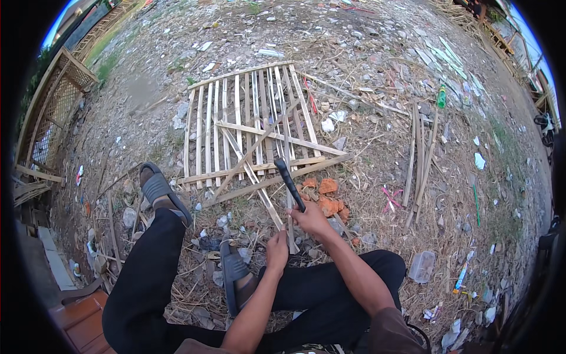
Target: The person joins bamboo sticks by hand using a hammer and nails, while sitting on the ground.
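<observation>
My left hand (276,252) is closed at the near end of a pale wooden slat (257,184), which slants away over the slatted frame. Close beside it, my right hand (311,219) grips a black stick-like tool (290,184); its working end cannot be made out. A greyer slat (286,137) runs lengthwise between the hands and over the frame. The slatted frame (203,133) lies flat on the ground, with several upright strips joined to crosspieces. Loose slats (277,180) cross its near side at angles.
Broken orange brick pieces (331,205) lie just right of my hands. Several long wooden strips (420,156) rest further right, near a green bottle (441,97). A clear plastic container (422,267) sits by my knee. A lattice panel (52,118) leans at the left. Stones and litter cover the ground.
</observation>
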The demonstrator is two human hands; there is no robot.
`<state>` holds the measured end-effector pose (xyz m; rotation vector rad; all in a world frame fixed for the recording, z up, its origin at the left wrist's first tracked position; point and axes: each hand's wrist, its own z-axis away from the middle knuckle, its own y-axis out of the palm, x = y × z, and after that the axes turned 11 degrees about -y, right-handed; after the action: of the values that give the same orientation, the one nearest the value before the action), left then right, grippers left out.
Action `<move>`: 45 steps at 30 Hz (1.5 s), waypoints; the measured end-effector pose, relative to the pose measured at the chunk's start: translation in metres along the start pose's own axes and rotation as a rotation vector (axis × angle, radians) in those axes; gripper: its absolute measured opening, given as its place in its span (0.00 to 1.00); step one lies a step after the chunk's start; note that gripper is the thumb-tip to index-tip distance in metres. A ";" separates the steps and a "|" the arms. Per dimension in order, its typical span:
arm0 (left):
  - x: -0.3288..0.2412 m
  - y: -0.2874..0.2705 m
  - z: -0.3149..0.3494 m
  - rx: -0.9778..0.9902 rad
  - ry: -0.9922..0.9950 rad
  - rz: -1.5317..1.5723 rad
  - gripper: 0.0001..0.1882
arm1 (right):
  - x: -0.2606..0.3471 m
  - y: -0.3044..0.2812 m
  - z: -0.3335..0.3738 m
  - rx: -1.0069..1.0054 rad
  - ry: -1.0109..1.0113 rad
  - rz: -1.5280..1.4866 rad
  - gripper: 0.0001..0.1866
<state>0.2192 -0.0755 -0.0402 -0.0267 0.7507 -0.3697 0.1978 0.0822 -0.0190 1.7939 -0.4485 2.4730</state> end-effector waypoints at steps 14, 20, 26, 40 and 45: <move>0.007 -0.025 0.009 0.354 -0.001 0.168 0.19 | 0.012 -0.011 -0.009 0.056 0.065 0.049 0.11; 0.003 -0.024 0.017 0.349 -0.005 0.062 0.17 | -0.002 -0.009 -0.009 0.054 0.030 0.152 0.14; 0.001 -0.028 0.010 0.344 -0.018 -0.070 0.18 | 0.001 -0.009 -0.012 0.080 0.033 0.195 0.13; 0.001 -0.019 0.013 0.237 -0.011 -0.165 0.17 | 0.003 -0.012 -0.012 0.019 0.011 0.114 0.17; 0.011 -0.014 0.004 0.170 0.070 -0.270 0.20 | -0.003 -0.023 -0.011 0.032 0.016 0.152 0.20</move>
<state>0.2242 -0.0927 -0.0424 0.0453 0.7841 -0.6935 0.1930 0.1077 -0.0202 1.8142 -0.5678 2.6067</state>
